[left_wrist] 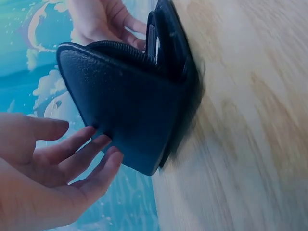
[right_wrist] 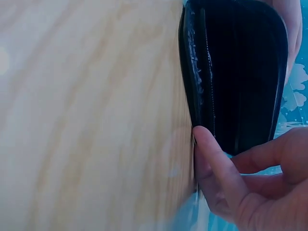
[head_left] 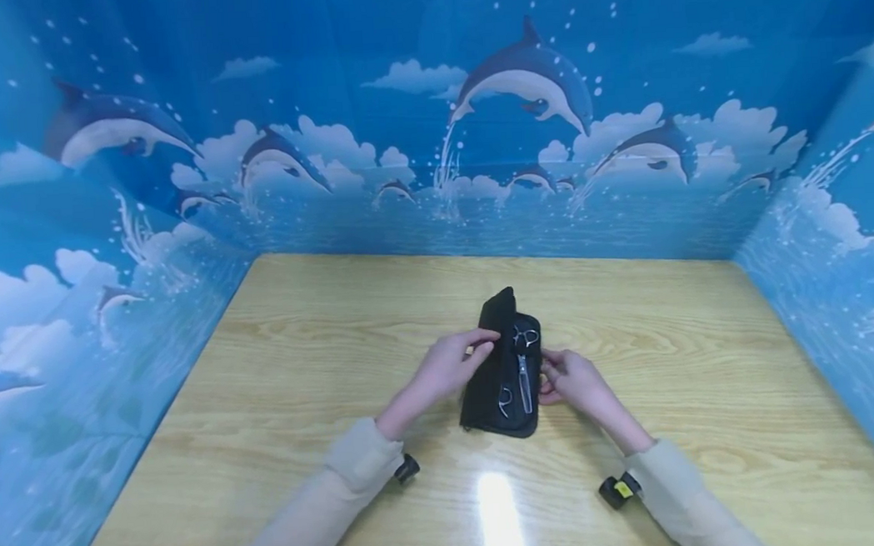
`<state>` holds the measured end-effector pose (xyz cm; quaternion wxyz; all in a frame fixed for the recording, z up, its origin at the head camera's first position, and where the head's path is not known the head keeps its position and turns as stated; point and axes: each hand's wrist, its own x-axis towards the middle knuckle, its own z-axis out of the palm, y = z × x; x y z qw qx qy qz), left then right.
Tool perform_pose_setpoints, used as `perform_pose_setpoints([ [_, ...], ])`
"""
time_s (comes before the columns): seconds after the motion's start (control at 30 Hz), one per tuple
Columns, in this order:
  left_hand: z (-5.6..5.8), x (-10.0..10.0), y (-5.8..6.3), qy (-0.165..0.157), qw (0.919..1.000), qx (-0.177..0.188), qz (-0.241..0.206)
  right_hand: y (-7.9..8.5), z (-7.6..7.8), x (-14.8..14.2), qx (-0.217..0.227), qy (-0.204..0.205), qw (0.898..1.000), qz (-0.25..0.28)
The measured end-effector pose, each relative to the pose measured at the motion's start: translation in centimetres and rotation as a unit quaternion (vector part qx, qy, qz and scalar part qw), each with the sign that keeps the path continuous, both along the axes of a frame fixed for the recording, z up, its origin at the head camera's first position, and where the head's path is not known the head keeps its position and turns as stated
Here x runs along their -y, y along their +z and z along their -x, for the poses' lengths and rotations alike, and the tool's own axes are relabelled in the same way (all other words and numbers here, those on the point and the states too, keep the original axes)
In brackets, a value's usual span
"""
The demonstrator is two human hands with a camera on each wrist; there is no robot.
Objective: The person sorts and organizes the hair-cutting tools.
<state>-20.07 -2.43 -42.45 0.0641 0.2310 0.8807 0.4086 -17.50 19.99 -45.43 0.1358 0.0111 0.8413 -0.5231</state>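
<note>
A black scissor case (head_left: pixel 483 387) lies partly unfolded on the table, its left flap raised at a slant. Inside, a pair of silver scissors (head_left: pixel 525 383) lies lengthwise, finger rings at the far end. Another silver finger ring (head_left: pixel 505 399) shows near the close end; the rest of that tool is hidden. My left hand (head_left: pixel 450 362) touches the raised flap from outside. In the left wrist view, extended fingertips of the left hand (left_wrist: pixel 67 168) rest on the smooth cover, thumb apart. My right hand (head_left: pixel 575 381) pinches the case's right edge, as the right wrist view shows its fingers (right_wrist: pixel 219 166) there.
The case stands on a wood-grain table (head_left: pixel 319 313). A blue curtain (head_left: pixel 418 216) printed with dolphins and clouds encloses the back and both sides. Dark wrist cameras (head_left: pixel 407 468) sit at both cuffs. Light glares off the table's near part.
</note>
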Motion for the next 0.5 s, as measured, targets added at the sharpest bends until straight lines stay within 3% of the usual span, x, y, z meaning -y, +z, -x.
perform_pose_setpoints([
  [0.2, -0.3, -1.2, -0.7, -0.08, 0.9932, -0.045, 0.071, -0.2, -0.3, 0.4, -0.01, -0.002, 1.0, 0.01],
  [0.33, -0.8, -1.8, -1.3, -0.116, 0.9798, -0.068, 0.148, -0.4, -0.7, 0.7, -0.015, -0.007, 1.0, 0.01],
  [0.5, -1.7, -2.5, -1.4, -0.127, 0.9595, -0.075, 0.24, -0.4, -1.1, 1.0, -0.034, -0.014, 0.999, -0.017],
])
